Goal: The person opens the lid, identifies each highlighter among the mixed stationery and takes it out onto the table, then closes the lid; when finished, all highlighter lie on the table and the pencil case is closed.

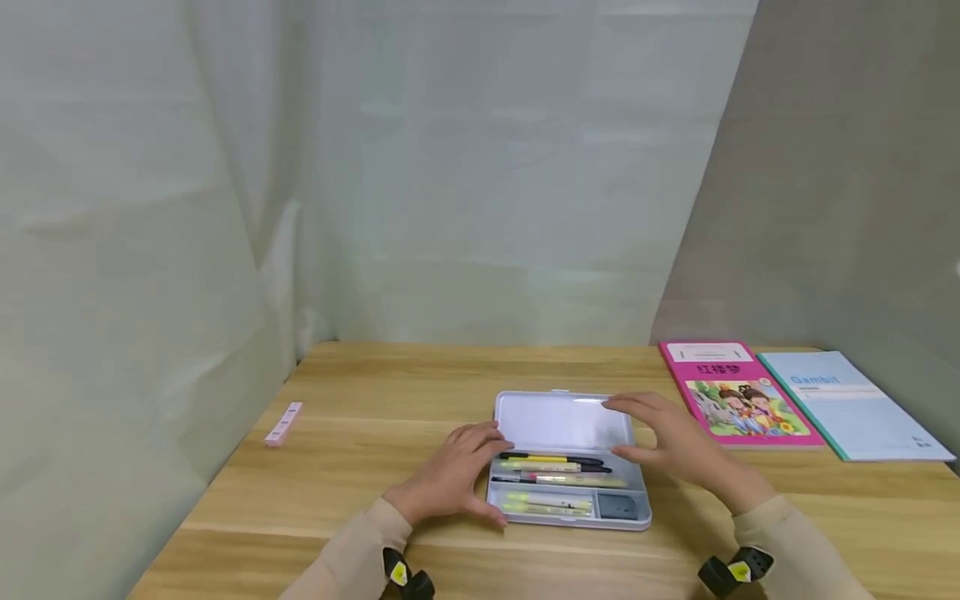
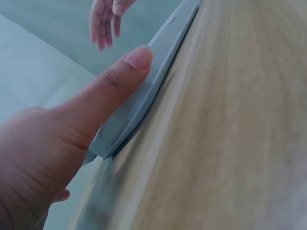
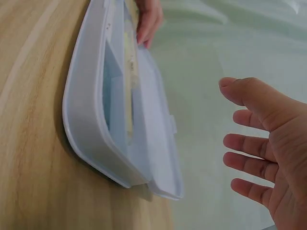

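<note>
A white pencil case [image 1: 643,500] lies on the wooden table with its lid [image 1: 555,421] folded back. Its long compartment holds several pens, among them a black-and-yellow pen [image 1: 551,458]. In the front compartments sit pale yellow sticks [image 1: 547,504] and a dark grey block [image 1: 618,506]. My left hand [image 1: 457,475] is at the case's left end, its straight thumb [image 2: 108,88] along the front corner and its fingers beside the lid hinge. Over the right end, my right hand [image 1: 671,437] hovers with fingers spread and nothing in them; the right wrist view shows it apart from the case.
A small pink-and-white strip [image 1: 283,423] lies at the table's left edge. Toward the back right are a pink picture book [image 1: 742,396] and a light blue notebook [image 1: 855,408], side by side. Pale sheeting [image 1: 487,183] hangs behind the table [image 1: 337,492].
</note>
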Demonstrator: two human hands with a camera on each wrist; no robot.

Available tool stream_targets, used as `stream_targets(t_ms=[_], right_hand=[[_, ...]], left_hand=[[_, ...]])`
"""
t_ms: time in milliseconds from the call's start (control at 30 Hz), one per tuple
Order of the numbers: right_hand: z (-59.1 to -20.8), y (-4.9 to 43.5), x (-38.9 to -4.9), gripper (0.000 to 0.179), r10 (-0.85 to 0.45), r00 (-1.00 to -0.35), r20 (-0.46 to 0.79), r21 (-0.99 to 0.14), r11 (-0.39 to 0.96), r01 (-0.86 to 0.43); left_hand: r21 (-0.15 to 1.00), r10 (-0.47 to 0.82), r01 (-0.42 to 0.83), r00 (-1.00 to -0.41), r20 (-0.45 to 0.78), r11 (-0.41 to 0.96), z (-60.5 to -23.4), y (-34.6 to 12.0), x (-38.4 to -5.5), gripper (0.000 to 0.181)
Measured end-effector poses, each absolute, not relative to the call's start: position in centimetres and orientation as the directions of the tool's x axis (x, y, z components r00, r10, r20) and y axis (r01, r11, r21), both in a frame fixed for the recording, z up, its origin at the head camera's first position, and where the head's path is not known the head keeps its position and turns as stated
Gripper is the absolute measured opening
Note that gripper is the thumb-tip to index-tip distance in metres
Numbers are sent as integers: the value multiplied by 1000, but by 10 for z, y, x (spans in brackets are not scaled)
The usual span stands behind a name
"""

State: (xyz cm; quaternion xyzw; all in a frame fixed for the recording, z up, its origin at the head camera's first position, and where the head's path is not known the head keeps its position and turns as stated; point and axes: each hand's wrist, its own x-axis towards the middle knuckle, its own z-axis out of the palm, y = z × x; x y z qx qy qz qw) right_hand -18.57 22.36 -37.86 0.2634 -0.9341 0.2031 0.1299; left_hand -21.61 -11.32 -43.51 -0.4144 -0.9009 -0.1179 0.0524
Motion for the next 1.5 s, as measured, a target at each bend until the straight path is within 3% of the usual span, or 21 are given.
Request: stream_targets(t_ms=[200, 633, 1000, 1233, 1500], right_hand=[[-369, 228, -173, 52, -450, -790, 417, -252, 778, -576], [-355, 234, -153, 40, -506, -794, 336, -177, 794, -581], [-365, 234, -146, 30, -505, -832, 227, -236, 801, -551], [-373, 231, -149, 30, -501, -857, 118, -336, 792, -509], [-384, 227, -154, 28, -476, -878, 46, -357, 814, -459]], left_hand=[[259, 715, 723, -684, 144, 640, -434, -112, -217, 101], [285, 710, 715, -690, 140, 639, -434, -111, -216, 99], [308, 708, 709, -693, 135, 635, -435, -112, -215, 99], [313, 706, 706, -695, 134, 636, -435, -112, -216, 99], [305, 704, 700, -700, 118, 645, -433, -112, -214, 98]])
